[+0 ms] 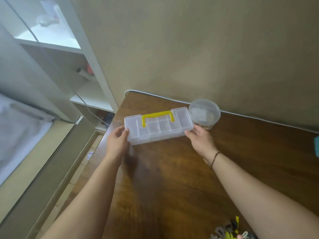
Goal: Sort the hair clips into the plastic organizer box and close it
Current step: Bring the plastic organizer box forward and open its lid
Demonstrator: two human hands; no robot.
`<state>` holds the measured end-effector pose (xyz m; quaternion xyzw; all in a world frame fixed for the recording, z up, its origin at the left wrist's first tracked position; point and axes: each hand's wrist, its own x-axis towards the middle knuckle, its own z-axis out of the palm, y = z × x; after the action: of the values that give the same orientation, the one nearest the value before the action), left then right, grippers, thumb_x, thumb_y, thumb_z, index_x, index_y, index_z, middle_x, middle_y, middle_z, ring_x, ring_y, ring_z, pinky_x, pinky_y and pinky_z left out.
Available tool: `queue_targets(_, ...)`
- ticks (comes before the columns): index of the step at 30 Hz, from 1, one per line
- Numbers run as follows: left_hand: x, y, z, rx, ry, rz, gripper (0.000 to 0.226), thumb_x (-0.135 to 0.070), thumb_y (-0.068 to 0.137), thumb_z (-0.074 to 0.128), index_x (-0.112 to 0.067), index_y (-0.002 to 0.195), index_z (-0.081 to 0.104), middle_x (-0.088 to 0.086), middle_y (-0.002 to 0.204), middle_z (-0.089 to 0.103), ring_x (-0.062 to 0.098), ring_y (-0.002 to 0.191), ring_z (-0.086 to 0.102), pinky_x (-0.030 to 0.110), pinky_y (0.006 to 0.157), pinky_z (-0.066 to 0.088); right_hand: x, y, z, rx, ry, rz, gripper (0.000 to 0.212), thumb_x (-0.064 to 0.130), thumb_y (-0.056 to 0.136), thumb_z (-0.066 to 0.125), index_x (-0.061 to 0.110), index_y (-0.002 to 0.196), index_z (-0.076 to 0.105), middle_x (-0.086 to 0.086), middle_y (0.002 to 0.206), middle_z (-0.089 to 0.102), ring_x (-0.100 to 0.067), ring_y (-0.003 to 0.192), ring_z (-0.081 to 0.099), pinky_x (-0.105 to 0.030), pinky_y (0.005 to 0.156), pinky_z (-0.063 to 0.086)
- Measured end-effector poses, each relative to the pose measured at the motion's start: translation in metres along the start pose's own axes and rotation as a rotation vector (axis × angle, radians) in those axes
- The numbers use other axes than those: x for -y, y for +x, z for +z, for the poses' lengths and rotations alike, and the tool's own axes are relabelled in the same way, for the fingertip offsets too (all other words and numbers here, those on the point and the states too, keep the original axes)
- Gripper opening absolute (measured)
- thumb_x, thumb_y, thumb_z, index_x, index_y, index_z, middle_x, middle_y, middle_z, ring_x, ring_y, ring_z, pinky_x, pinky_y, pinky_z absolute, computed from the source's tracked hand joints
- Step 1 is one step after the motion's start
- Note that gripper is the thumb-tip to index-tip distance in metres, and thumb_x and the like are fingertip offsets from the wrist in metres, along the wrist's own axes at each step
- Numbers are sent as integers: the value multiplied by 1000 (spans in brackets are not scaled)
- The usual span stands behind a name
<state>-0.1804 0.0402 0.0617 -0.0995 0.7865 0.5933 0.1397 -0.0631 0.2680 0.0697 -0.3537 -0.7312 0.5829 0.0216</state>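
Head view: we grip one clear organizer box (158,125), lid shut, long axis left to right, yellow handle (158,118) away from us, left hand (118,141) and right hand (201,139) clamping its ends over the wooden table (172,178); one round tub (204,112) stands behind.

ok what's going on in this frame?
A person holds the clear organizer box by its two ends, left hand on one end, right hand on the other, over the wooden table. Its lid, with the yellow handle, looks shut, and the compartments look empty. A pile of hair clips sits at the table's near edge. A round clear container stands just behind the box.
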Motion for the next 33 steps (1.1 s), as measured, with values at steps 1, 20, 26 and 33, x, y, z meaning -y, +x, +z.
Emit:
queue_targets(1, 1, -3, 0, 4, -7, 10, 30, -19, 100, 53, -14, 128, 62, 2, 115, 65, 15, 95, 59, 27, 80, 45, 1, -4, 1, -1, 14, -2, 34, 21, 94, 58, 24, 128, 59, 12, 121, 64, -5, 112, 57, -22, 93, 42)
queue_targets(20, 36, -176, 125, 331, 76, 235, 28, -21, 94, 64, -24, 121, 68, -14, 107, 72, -9, 89, 67, 12, 74, 54, -121, -152, -182, -437, 319, 208, 41, 26, 92, 61, 11, 130, 57, -4, 123, 65, -16, 110, 62, -42, 102, 47)
queue_targets(26, 38, -206, 160, 529, 159, 258, 23, -29, 97, 60, -38, 117, 62, -25, 103, 67, -10, 95, 64, 8, 69, 50, -153, -187, -217, -406, 235, 302, 46, 35, 91, 62, 16, 131, 56, 4, 119, 64, -17, 112, 60, -40, 98, 48)
queue_targets(33, 68, -174, 129, 795, 347, 351, 100, -67, 69, 75, -41, 152, 26, -20, 153, 39, 0, 138, 39, 34, 114, 35, -144, -198, -218, -544, -442, 83, 58, 47, 89, 57, 20, 139, 46, -1, 142, 50, -20, 129, 48, -34, 98, 44)
